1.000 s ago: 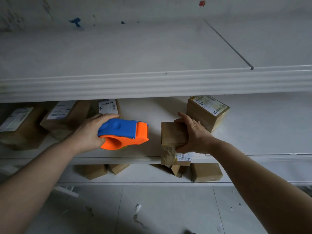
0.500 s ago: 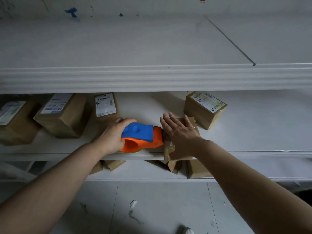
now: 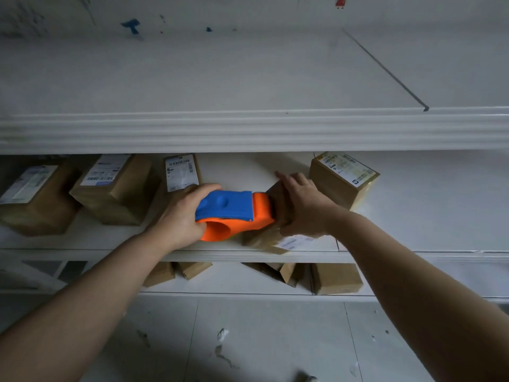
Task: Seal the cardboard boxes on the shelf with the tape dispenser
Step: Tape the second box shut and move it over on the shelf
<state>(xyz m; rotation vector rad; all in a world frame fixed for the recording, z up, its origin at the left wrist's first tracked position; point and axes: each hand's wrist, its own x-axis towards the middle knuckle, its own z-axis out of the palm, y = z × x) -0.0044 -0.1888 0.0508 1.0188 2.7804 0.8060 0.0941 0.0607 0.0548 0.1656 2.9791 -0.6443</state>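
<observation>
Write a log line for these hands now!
left hand: grips tape dispenser | right hand: holds cardboard box | tape dispenser: against cardboard box

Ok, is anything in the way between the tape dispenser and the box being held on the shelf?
Nothing visible. The left hand grips the tape dispenser, and its orange front end touches the cardboard box that the right hand holds near the front edge of the shelf. The other labelled boxes stand off to either side.
</observation>
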